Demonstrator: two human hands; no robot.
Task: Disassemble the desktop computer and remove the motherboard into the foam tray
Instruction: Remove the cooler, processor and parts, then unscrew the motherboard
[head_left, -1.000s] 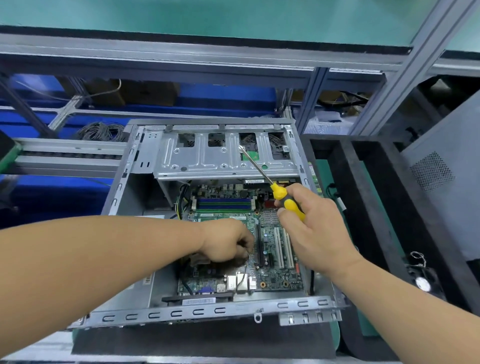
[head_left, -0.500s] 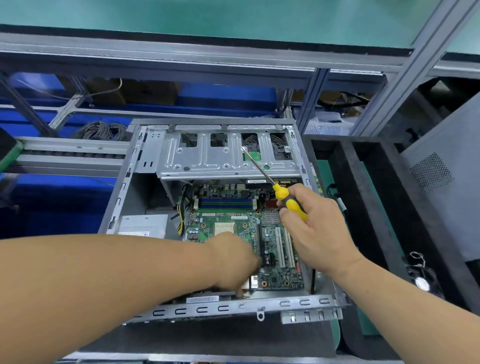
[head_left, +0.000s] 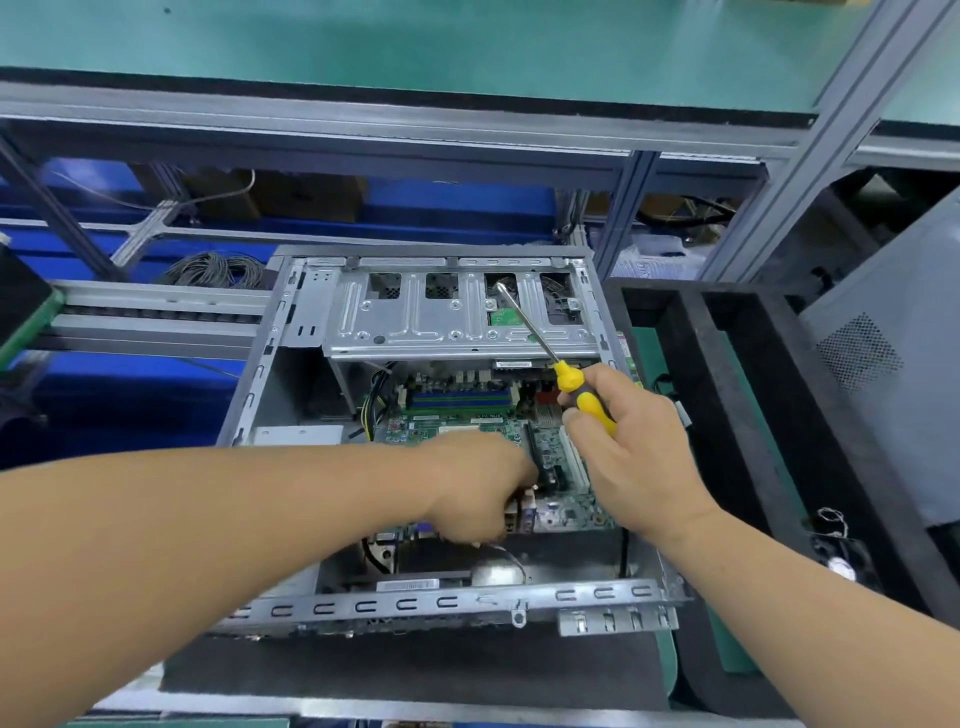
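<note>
left hand (head_left: 480, 488): reaches into the open case, fingers curled down at the near edge of the motherboard; whether they grip the board cannot be told, since the fingertips are hidden under the hand.
right hand (head_left: 631, 449): fingers wrapped around the handle of a yellow and black screwdriver (head_left: 582, 395), shaft pointing up and away over the drive cage.
motherboard (head_left: 561, 467): green board inside the computer case (head_left: 291, 332), partly covered by both hands; its near edge appears tilted up off the case floor, between the two hands.
drive cage (head_left: 415, 322): bare metal bracket across the far half of the case, above the memory slots.
foam tray (head_left: 727, 395): black, divided into long compartments, just beside the case on the right; the right forearm passes over its near part.
</note>
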